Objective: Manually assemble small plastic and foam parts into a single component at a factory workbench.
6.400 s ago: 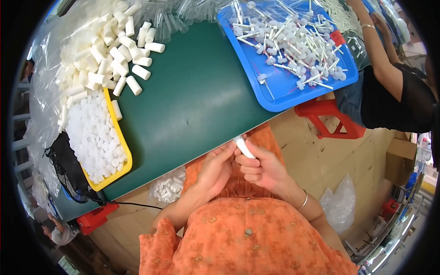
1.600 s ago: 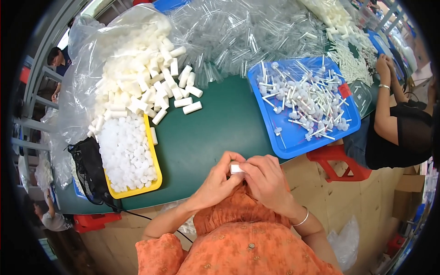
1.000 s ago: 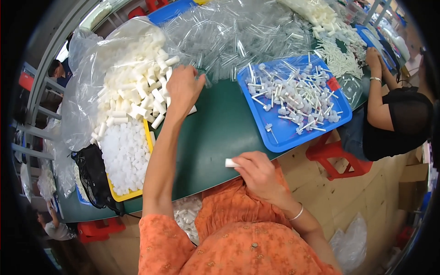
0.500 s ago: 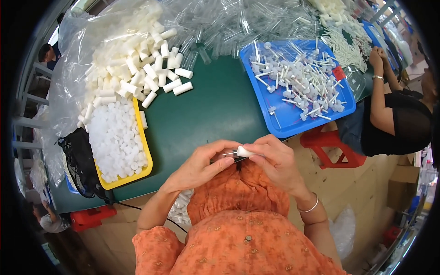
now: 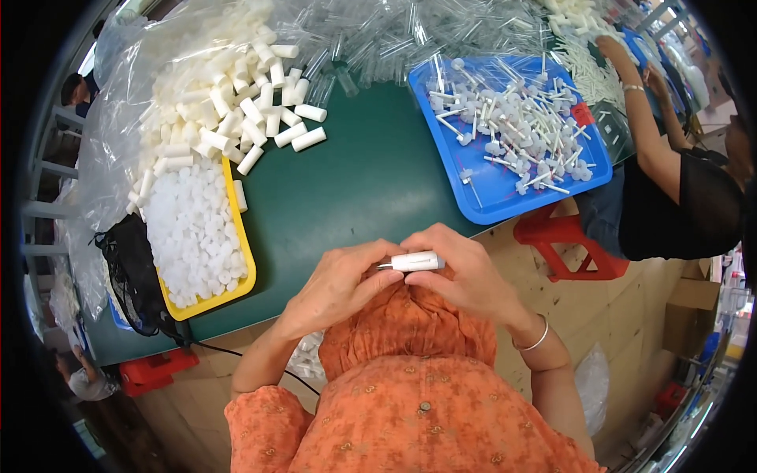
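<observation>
Both hands meet at the tabletop (image 5: 371, 181) edge — left hand (image 5: 335, 288) and right hand (image 5: 465, 272) each pinch closed on 1 white tube (image 5: 415, 262). A skewed push could jam it or drop it. Beyond: yellow tray (image 5: 236, 229), blue tray (image 5: 481, 201).

A broad strip of bare green desk (image 5: 371, 181) runs from the near edge toward the far side, open for a hand to pass. On its left stand the yellow plastic tray of white caps (image 5: 236, 236) and the loose heap of white plastic tubes (image 5: 236, 118); on its right, the blue plastic tray of white-stemmed parts (image 5: 481, 193); at the far end, a pile of clear plastic tubes (image 5: 378, 39).
</observation>
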Demonstrator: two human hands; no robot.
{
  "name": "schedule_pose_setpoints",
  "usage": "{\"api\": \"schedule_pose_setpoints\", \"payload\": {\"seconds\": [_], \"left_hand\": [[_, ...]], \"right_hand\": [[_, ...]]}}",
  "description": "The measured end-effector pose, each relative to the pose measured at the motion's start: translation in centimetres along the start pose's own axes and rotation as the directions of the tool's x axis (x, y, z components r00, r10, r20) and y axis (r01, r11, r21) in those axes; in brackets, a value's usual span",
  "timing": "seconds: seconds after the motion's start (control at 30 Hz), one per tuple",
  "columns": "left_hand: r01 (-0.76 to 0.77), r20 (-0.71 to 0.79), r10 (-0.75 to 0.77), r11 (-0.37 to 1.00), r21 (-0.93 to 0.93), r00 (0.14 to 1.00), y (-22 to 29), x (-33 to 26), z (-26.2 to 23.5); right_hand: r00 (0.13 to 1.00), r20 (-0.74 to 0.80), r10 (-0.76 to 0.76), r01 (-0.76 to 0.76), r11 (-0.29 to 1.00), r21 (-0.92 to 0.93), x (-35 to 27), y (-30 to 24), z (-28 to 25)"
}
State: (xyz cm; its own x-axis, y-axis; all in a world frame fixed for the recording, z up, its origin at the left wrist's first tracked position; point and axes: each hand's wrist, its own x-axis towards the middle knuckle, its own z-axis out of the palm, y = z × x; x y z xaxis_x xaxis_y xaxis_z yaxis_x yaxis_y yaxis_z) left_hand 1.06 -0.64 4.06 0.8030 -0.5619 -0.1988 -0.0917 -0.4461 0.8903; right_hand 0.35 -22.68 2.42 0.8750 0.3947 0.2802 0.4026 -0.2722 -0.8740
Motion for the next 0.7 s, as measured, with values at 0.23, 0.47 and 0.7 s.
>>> {"api": "schedule_pose_setpoints", "payload": {"seconds": [0.23, 0.47, 0.7], "left_hand": [[-0.019, 0.005, 0.02, 0.996, -0.088, 1.0, -0.2, -0.1, 2.2], [-0.009, 0.05, 0.015, 0.993, -0.119, 0.999, -0.8, -0.8, 2.9], [0.045, 0.0, -0.045, 0.999, 0.007, 0.999, -2.7, -3.2, 5.6]], "right_hand": [[0.958, 0.127, 0.257, -0.281, 0.927, 0.246, -2.4, 1.3, -0.6], [0.905, 0.242, 0.351, -0.426, 0.76, 0.491, -3.3, 1.2, -0.3], [0.851, 0.388, 0.354, -0.47, 0.843, 0.261, -4.2, 1.1, 1.0]]}}
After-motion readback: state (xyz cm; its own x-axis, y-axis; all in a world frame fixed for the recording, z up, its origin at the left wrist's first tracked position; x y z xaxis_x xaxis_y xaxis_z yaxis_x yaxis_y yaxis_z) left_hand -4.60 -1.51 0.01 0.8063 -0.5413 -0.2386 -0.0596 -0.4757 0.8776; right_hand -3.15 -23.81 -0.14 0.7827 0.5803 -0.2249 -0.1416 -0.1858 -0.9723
